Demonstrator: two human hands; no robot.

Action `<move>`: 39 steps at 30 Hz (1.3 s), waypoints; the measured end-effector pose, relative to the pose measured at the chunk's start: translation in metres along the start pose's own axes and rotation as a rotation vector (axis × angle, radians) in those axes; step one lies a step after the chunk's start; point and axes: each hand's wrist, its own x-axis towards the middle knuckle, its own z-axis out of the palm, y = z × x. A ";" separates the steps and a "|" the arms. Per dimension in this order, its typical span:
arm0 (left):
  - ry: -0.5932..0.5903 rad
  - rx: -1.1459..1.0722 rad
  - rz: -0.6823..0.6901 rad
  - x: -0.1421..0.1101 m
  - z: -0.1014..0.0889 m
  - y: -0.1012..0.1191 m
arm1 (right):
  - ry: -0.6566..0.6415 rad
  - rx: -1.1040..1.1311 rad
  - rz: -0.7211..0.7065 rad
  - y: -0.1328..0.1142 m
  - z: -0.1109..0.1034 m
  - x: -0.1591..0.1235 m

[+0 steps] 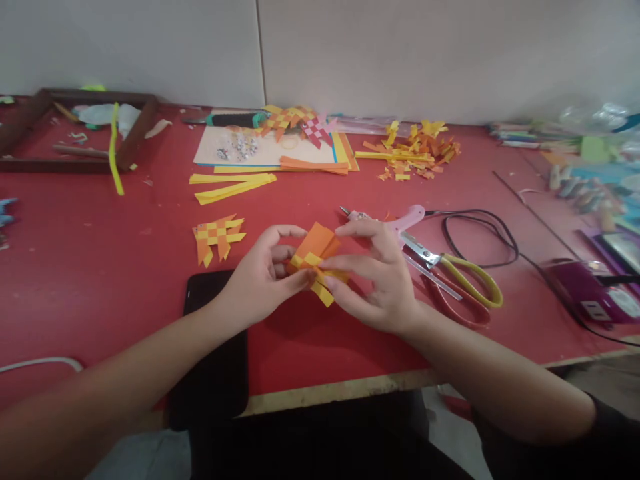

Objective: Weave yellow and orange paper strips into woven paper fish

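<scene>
Between my two hands is a small woven piece of orange and yellow paper strips [318, 244], held just above the red table. My left hand [263, 277] pinches its left side between thumb and fingers. From the right, my right hand [375, 273] grips the strips at the lower right with thumb and fingertips. Loose strip ends stick out at the top and bottom. To the left lies a woven orange and yellow paper fish [216, 236]. A black phone [213, 353] rests under my left forearm at the table edge.
Scissors [450, 267] and a pink glue gun [407, 223] with a black cord lie at the right. Yellow paper strips [230, 187], orange strips [315, 165], a green-handled cutter [237, 120] and paper scraps [425, 150] sit behind. A wooden frame [75, 164] stands at far left.
</scene>
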 end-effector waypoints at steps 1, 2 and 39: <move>0.006 -0.009 0.022 0.000 0.000 0.000 | 0.017 -0.049 -0.029 -0.001 0.001 0.001; 0.016 -0.013 0.045 0.000 0.001 -0.001 | 0.032 -0.090 -0.049 -0.002 0.001 0.001; 0.133 0.183 0.038 -0.003 -0.001 0.002 | -0.439 -0.462 0.184 0.097 -0.087 0.001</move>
